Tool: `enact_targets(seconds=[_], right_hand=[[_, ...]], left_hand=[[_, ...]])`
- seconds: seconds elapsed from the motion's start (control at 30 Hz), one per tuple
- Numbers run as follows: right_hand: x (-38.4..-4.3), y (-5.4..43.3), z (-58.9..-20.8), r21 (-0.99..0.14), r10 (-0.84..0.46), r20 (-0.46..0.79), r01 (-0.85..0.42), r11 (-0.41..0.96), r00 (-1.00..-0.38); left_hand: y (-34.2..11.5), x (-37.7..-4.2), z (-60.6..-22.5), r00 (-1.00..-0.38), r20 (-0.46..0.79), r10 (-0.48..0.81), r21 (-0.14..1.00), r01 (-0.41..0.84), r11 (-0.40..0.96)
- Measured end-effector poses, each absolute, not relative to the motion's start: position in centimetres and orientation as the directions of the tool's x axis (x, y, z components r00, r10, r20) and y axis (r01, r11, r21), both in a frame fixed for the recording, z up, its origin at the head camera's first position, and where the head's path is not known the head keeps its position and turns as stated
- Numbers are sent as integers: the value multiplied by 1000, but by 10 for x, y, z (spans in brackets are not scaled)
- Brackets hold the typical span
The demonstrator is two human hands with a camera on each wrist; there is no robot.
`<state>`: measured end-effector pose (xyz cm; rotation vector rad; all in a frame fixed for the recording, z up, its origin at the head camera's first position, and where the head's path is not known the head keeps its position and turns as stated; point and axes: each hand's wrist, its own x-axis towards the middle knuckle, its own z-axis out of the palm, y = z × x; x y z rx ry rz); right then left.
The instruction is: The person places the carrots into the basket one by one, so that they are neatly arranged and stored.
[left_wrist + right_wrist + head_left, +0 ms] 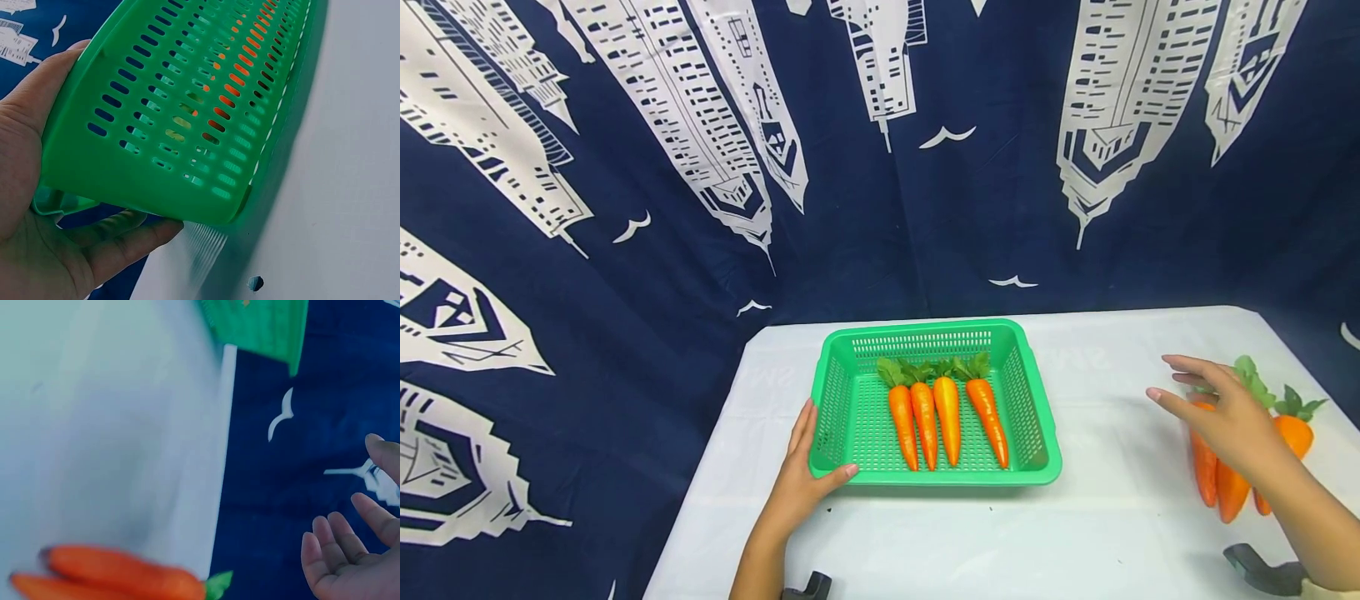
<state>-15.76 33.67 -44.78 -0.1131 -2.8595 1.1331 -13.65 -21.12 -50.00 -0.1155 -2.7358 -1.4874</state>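
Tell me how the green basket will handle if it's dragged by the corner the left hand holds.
The green basket probably slides easily on the smooth white table. Its thin slotted walls look light, maybe slightly flexible. The four carrots lying loose inside may roll or shift.

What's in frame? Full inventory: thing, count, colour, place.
basket: 1, green, slotted plastic, centre of table
carrots in basket: 4, orange with green tops, side by side, tips toward the person
loose carrots: at least 3, orange with green tops, on table at right, partly hidden by the right hand
table: 1, white cover
backdrop: 1, navy cloth with white skyscraper and bird print, behind and left of the table
left hand: grips the basket's near-left corner, thumb on the front rim
right hand: open, fingers spread, over the loose carrots, holds nothing
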Motion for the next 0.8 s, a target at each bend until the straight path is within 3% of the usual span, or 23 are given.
enact_targets(seconds=[0.47, 0.8], right_hand=[[-132, 378, -476, -630, 323, -32, 270, 728, -946], [-124, 393, -492, -618, 430, -184, 445, 649, -884]], left_hand=[[-212, -136, -499, -997, 47, 62, 843, 73, 533], [-212, -136, -499, -997, 54, 64, 839, 80, 539]])
